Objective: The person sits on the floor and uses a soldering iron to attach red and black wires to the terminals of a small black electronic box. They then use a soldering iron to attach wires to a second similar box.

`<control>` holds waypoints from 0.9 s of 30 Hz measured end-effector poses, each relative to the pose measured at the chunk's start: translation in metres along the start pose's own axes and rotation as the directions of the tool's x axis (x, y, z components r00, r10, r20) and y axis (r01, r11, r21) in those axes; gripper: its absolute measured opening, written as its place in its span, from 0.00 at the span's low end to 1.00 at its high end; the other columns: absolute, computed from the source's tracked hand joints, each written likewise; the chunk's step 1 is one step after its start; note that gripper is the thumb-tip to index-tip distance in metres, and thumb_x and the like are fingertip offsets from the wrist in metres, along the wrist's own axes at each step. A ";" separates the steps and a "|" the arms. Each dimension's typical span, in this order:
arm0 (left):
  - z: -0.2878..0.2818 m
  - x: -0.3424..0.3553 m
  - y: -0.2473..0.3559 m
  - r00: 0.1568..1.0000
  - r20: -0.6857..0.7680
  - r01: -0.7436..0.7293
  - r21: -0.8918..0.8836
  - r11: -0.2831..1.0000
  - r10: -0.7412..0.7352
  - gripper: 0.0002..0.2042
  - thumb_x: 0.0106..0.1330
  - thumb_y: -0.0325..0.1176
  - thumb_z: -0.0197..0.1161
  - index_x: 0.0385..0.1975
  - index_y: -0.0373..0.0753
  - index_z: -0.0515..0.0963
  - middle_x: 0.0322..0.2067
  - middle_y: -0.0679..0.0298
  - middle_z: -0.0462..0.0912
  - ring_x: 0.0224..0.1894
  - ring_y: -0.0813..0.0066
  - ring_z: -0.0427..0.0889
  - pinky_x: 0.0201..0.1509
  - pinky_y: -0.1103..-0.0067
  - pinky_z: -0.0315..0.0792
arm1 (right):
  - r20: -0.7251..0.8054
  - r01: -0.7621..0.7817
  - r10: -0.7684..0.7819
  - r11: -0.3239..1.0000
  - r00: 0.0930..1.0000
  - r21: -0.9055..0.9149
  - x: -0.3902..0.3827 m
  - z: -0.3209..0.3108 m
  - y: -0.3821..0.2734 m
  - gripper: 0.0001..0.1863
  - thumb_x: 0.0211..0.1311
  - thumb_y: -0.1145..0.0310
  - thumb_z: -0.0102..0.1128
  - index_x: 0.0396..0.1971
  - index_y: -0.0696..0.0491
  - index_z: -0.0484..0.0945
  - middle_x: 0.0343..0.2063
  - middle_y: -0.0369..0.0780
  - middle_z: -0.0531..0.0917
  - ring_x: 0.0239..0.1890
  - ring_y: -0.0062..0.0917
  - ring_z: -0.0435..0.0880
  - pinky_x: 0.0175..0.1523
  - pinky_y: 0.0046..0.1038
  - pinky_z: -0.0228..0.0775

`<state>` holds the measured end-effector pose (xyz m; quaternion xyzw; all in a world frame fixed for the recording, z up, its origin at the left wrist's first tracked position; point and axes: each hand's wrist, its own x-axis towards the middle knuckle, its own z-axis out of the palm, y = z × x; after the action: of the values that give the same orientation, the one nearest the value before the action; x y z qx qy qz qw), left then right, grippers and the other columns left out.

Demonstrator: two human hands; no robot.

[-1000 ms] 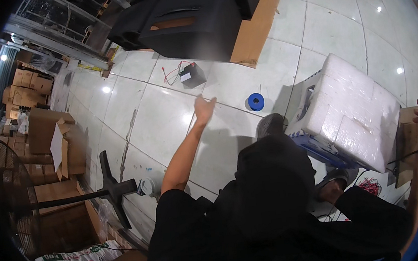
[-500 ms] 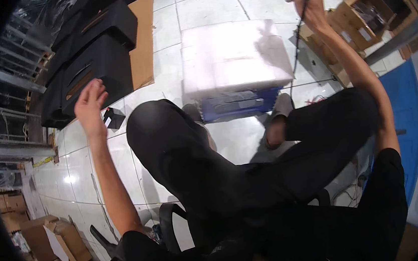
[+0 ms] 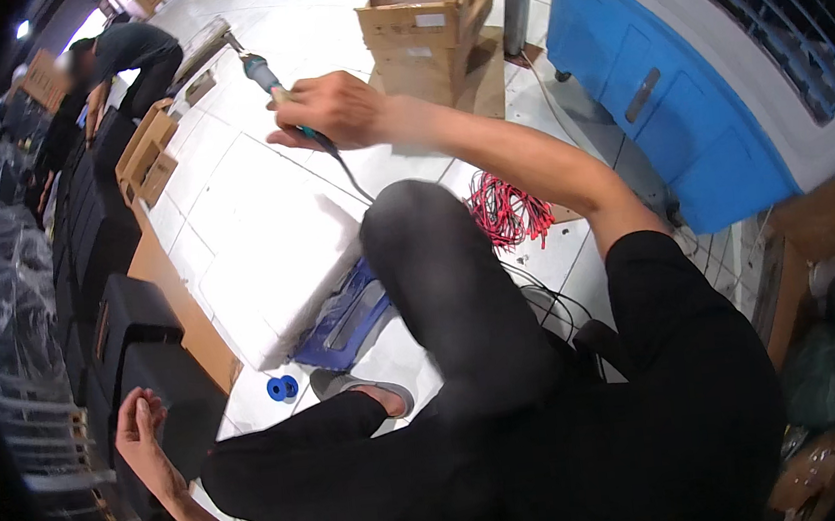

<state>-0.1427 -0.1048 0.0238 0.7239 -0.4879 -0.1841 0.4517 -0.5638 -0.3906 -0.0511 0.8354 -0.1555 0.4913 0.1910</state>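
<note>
My right hand point(image 3: 338, 110) is closed round the handle of a soldering iron point(image 3: 264, 75), which has a teal-and-grey grip and a black cord trailing toward my knee. Its tip points up and to the left, above the far side of a white foam block point(image 3: 266, 255). That block rests on a blue plastic crate point(image 3: 343, 318) between my feet. Off to the lower left, my left hand point(image 3: 142, 428) hangs with loosely bent fingers and nothing visible in it. The nearest thing to it is a black boxy case point(image 3: 175, 404).
A blue spool point(image 3: 282, 388) lies on the tiled floor by my foot. Bundled red and black wires point(image 3: 510, 209) lie right of my knee. Cardboard boxes point(image 3: 426, 34) stand farther back, near a blue cabinet point(image 3: 662, 86). At far left, another person point(image 3: 132, 62) bends over black cases.
My view has swung to the right, bringing the blue cabinet, wires and other person into sight. The soldering iron stays in my right hand, now over the foam block's far side.
</note>
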 end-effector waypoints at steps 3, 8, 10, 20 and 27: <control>0.009 0.029 -0.014 0.994 0.113 0.005 -0.009 1.000 -0.003 0.15 0.71 0.36 0.61 0.51 0.33 0.79 0.41 0.61 0.85 0.42 0.77 0.83 0.47 0.81 0.76 | 0.036 0.012 -0.007 0.987 0.999 -0.161 -0.047 -0.040 -0.006 0.16 0.58 0.61 0.69 0.21 0.52 0.71 0.42 0.45 0.86 0.33 0.30 0.85 0.33 0.29 0.78; 0.040 0.083 -0.012 0.947 0.322 -0.031 0.084 0.996 0.002 0.13 0.69 0.31 0.61 0.48 0.31 0.79 0.38 0.62 0.84 0.37 0.80 0.81 0.42 0.82 0.75 | -0.031 -0.013 0.005 0.960 1.000 -0.281 -0.105 -0.108 -0.020 0.19 0.52 0.63 0.73 0.26 0.52 0.68 0.51 0.56 0.81 0.27 0.34 0.79 0.29 0.27 0.74; 0.062 0.101 -0.008 0.913 0.407 -0.076 0.077 0.994 0.038 0.12 0.67 0.29 0.61 0.46 0.29 0.79 0.36 0.62 0.84 0.36 0.80 0.81 0.41 0.83 0.74 | -0.008 -0.102 0.103 0.959 0.995 -0.265 -0.118 -0.129 -0.021 0.16 0.54 0.68 0.71 0.29 0.54 0.68 0.52 0.62 0.78 0.26 0.35 0.78 0.30 0.28 0.73; 0.197 0.131 0.005 0.682 0.693 -0.483 0.186 0.856 0.234 0.15 0.62 0.31 0.66 0.45 0.30 0.81 0.41 0.52 0.85 0.46 0.62 0.84 0.52 0.71 0.75 | 0.132 -0.276 0.311 0.933 0.941 -0.232 -0.109 -0.101 -0.009 0.11 0.54 0.75 0.68 0.29 0.57 0.72 0.43 0.58 0.83 0.36 0.42 0.85 0.38 0.34 0.77; 0.227 0.099 -0.027 0.604 0.671 -0.632 0.076 0.771 0.430 0.14 0.61 0.33 0.66 0.45 0.33 0.79 0.47 0.51 0.81 0.48 0.53 0.79 0.55 0.68 0.72 | 0.655 -0.281 0.257 0.957 0.710 -0.070 -0.063 0.000 0.026 0.12 0.65 0.61 0.61 0.32 0.55 0.72 0.23 0.45 0.78 0.29 0.40 0.80 0.32 0.40 0.69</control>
<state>-0.2438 -0.2955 -0.1012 0.5014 -0.8246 -0.1882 0.1823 -0.6044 -0.4090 -0.1020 0.9260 -0.3238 0.1909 0.0358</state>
